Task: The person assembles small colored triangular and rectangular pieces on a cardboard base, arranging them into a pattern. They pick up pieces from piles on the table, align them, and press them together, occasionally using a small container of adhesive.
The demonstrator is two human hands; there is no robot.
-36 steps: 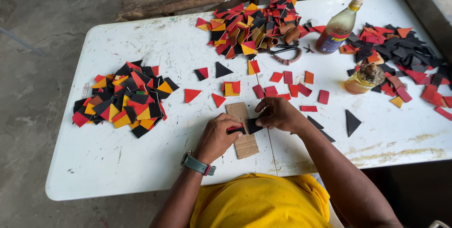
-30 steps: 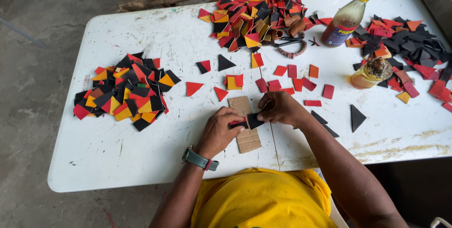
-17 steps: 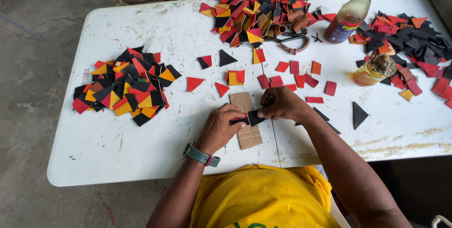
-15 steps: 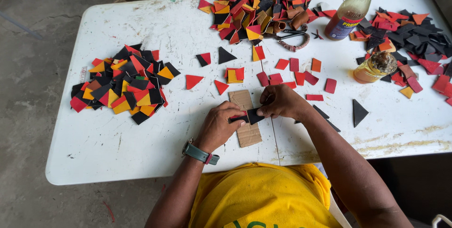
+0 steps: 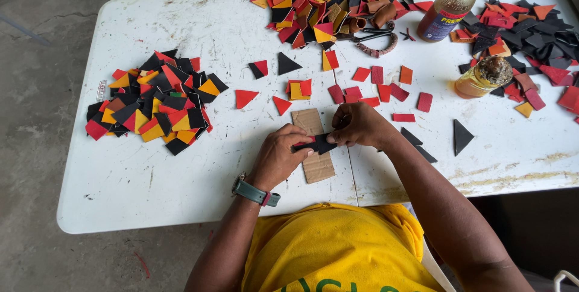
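Note:
My left hand [image 5: 280,154] and my right hand [image 5: 359,125] meet over a strip of brown cardboard [image 5: 315,166] lying on the white table [image 5: 151,189]. Between their fingertips both hands pinch a small black piece [image 5: 318,143], held just above the cardboard. A grey-green watch sits on my left wrist. Loose red pieces [image 5: 380,92] lie just beyond my right hand, and two black triangles [image 5: 461,135] lie to its right.
A heap of red, black and yellow triangles [image 5: 154,102] lies at the left. A second heap [image 5: 325,2] with scissors sits at the back. A bottle [image 5: 451,5], a small jar [image 5: 482,78] and a black-red heap [image 5: 531,32] stand at the right.
The hands stay together over the cardboard, working the black piece between the fingers. The view has shifted slightly; nothing on the table has moved.

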